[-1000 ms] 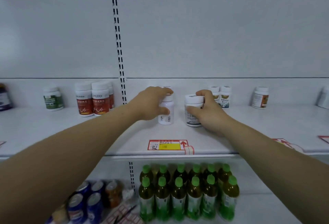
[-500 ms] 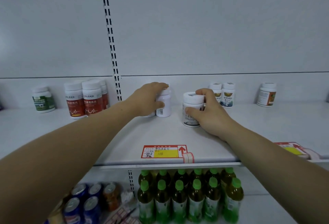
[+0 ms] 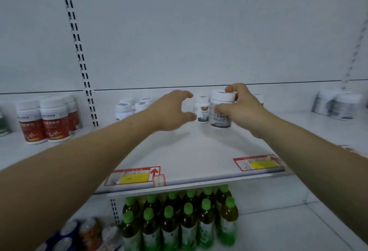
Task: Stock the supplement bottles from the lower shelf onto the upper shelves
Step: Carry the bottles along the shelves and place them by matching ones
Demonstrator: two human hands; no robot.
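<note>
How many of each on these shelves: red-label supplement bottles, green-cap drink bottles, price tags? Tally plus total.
Red-label supplement bottles: 3 with labels showing
Green-cap drink bottles: 12
Price tags: 3, one only partly showing at far right
Total: 18

A white back panel [image 3: 199, 31] rises behind and above the left hand [image 3: 171, 111] and the right hand [image 3: 245, 109], under cool, even light. A black-slotted upright [image 3: 79, 51] runs up it left of the left hand; a second upright [image 3: 356, 47] stands far right of the right hand. A white shelf board [image 3: 189, 151] lies beneath both.
</note>
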